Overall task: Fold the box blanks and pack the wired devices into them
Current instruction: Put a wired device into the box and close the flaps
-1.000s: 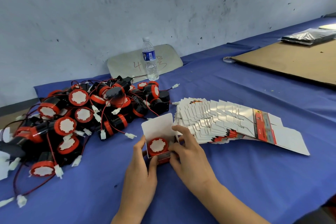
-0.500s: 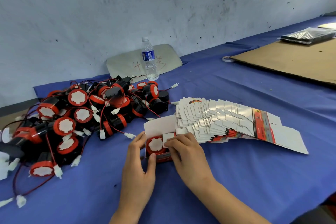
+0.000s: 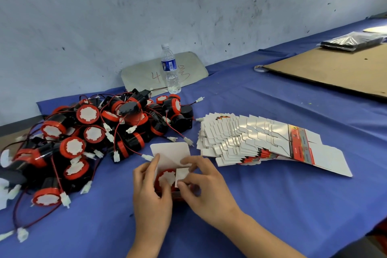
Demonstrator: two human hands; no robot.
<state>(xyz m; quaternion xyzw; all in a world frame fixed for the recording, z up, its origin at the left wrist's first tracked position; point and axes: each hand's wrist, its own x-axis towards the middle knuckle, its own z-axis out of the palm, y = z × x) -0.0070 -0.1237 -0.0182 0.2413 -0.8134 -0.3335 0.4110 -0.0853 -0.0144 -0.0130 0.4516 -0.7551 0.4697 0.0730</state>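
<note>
The box point(image 3: 167, 182) sits on the desk point(image 3: 272, 205) just right of the device pile point(image 3: 94, 136), a device point(image 3: 166, 178) inside, lid flap up on its far side. Left hand point(image 3: 150, 192) grips its left wall; right hand point(image 3: 201, 184) pinches the side flap point(image 3: 181, 175), nearer the lid.

A table covered by a blue cloth point(image 3: 272, 205) is seen against a grey wall. On it are laid a heap of red-capped wired devices point(image 3: 100, 132) (left), a fanned stack of flat box blanks point(image 3: 261, 142), a water bottle point(image 3: 170, 69), a cardboard sheet point(image 3: 335, 73) and a roll of tape point(image 3: 260, 68).
</note>
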